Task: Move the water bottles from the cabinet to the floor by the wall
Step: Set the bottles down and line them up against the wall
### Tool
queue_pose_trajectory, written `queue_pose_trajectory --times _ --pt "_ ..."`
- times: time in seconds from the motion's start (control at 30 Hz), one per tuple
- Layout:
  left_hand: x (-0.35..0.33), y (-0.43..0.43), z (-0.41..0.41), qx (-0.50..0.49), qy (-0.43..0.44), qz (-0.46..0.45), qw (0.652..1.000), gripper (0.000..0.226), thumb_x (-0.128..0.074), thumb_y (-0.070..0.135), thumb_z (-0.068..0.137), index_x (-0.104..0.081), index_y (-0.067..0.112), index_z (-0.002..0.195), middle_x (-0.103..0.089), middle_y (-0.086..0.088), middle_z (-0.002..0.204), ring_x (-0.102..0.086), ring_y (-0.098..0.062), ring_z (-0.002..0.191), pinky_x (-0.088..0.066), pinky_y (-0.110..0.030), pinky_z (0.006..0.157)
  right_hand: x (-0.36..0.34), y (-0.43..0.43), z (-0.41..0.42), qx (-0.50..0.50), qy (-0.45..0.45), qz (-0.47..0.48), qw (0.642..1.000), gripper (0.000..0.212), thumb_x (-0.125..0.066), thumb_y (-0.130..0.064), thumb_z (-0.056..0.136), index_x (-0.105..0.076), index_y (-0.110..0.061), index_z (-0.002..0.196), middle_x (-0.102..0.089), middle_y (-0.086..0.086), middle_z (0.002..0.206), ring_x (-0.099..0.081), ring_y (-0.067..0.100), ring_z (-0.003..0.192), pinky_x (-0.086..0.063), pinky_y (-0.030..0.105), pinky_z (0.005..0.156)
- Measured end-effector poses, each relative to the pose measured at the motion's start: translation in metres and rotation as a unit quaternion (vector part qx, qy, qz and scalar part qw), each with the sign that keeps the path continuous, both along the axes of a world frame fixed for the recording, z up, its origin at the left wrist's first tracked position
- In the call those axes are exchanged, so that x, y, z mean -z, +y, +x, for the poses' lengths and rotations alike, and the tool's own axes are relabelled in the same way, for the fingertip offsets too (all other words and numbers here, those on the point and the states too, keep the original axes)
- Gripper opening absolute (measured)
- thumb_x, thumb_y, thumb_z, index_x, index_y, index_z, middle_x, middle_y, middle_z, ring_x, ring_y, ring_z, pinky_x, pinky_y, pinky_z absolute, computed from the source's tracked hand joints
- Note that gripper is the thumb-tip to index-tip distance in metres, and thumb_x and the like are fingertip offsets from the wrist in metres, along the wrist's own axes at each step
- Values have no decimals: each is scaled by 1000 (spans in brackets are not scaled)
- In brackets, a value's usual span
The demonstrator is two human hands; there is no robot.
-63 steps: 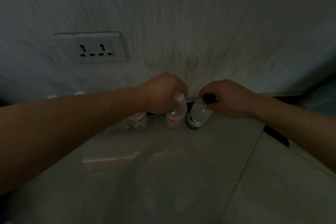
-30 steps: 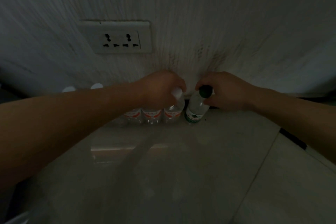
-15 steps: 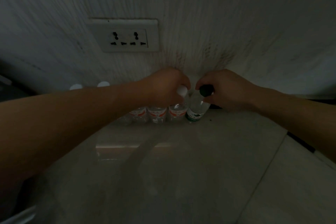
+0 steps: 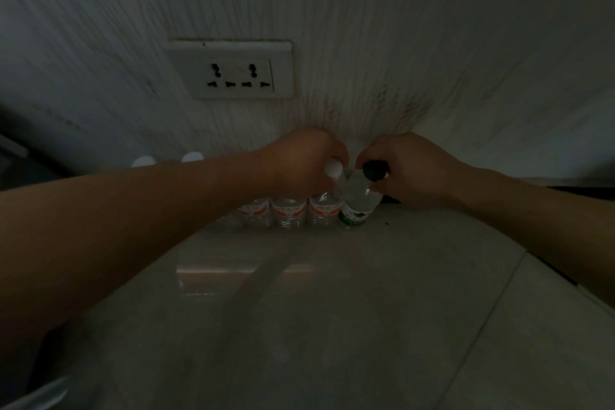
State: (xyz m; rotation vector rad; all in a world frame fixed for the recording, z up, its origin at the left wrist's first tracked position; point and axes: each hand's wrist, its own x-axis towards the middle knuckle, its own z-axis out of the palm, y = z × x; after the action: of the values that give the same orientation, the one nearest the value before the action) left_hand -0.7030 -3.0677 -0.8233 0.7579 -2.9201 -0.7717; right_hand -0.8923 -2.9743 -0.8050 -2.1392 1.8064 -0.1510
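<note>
A row of clear water bottles stands on the tiled floor against the wall. My left hand (image 4: 304, 160) grips the neck of a red-labelled bottle with a white cap (image 4: 324, 210). My right hand (image 4: 409, 170) grips the top of a green-labelled bottle with a dark cap (image 4: 357, 206), which leans slightly at the right end of the row. Two more red-labelled bottles (image 4: 289, 212) stand to the left, partly hidden by my left forearm. Two white caps (image 4: 193, 157) show above that forearm.
A white double wall socket (image 4: 233, 71) sits on the textured wall above the row. The glossy tiled floor (image 4: 332, 309) spreads toward me, with a grout line at the right. A dark strip (image 4: 572, 191) runs along the wall's foot at the right.
Both bottles have come down beside the row and now rest at its right end. The view has shifted, so the socket appears further right and more of the row shows.
</note>
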Motion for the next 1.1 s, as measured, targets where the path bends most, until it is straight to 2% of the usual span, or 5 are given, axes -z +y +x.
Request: queue_pose_trajectory --times 0.13,0.27,0.57,0.83,1.1 --pt "-1 2 1 0 -8 2 1000 28 -58 27 83 -69 13 104 -70 -4 97 -63 -18 86 -53 -37 77 1 0 1 -7 1 -3 1000 41 -75 -14 75 -68 -14 115 -67 8 111 -61 26 99 -49 37 85" --pt "-2 4 0 -10 -14 9 1000 41 -51 33 75 -69 13 107 -70 -5 101 -63 -19 91 -52 -35 80 0 1 1 -1 -3 -5 1000 44 -76 -14 75 -67 -13 118 -65 7 116 -60 25 104 -44 28 86" --pt "-2 4 -4 -30 -20 8 999 31 -68 21 78 -67 16 109 -68 -2 102 -61 -15 91 -50 -30 78 -3 3 2 1 -6 -4 1000 44 -76 -13 75 -66 -14 118 -66 7 114 -60 24 103 -48 35 87" --pt "-1 5 -6 -36 -30 -8 999 40 -74 24 74 -65 18 113 -64 0 109 -52 -9 92 -40 -24 77 1 2 -1 11 7 -2 1000 49 -76 -18 76 -63 -16 123 -63 5 120 -58 23 107 -41 27 85" --pt "-3 8 -5 -30 -26 -18 999 44 -74 30 73 -64 17 114 -63 -5 111 -59 -20 100 -48 -34 86 6 3 -4 17 23 2 1000 55 -78 -26 74 -60 -18 125 -63 3 121 -58 21 107 -40 25 84"
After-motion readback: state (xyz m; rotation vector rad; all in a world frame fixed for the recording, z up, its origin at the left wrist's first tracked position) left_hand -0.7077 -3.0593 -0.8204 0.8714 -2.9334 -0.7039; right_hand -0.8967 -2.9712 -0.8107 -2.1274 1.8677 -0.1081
